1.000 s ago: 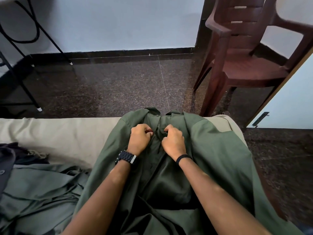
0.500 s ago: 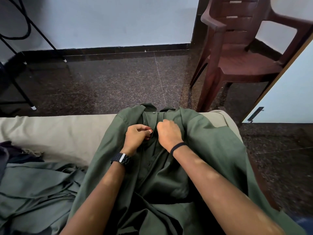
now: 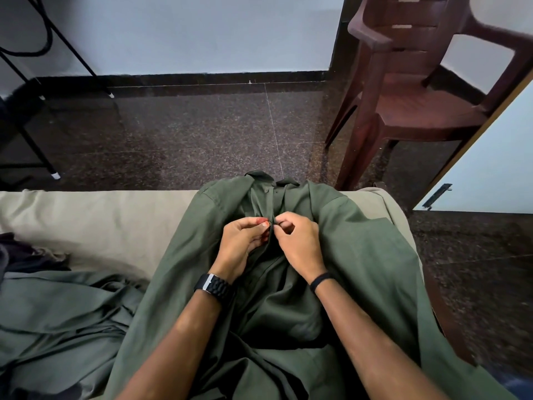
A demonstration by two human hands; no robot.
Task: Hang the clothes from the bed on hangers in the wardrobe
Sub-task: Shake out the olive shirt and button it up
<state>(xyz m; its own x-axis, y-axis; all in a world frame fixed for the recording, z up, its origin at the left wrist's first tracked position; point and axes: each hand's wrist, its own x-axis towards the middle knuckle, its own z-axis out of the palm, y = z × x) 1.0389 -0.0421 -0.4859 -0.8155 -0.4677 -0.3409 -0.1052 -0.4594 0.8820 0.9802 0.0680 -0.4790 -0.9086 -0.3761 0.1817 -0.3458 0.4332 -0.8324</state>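
Both hands, the left hand (image 3: 242,241) and right hand (image 3: 297,241), pinched the button placket of the olive-green cotton shirt (image 3: 360,255) lying on the beige-sheeted bed (image 3: 101,226), its long axis running from collar beyond the fingertips back beneath both wrists, equally near each.

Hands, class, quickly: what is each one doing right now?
Left hand: pinches the green shirt's front placket.
Right hand: pinches the same placket, opposite side.
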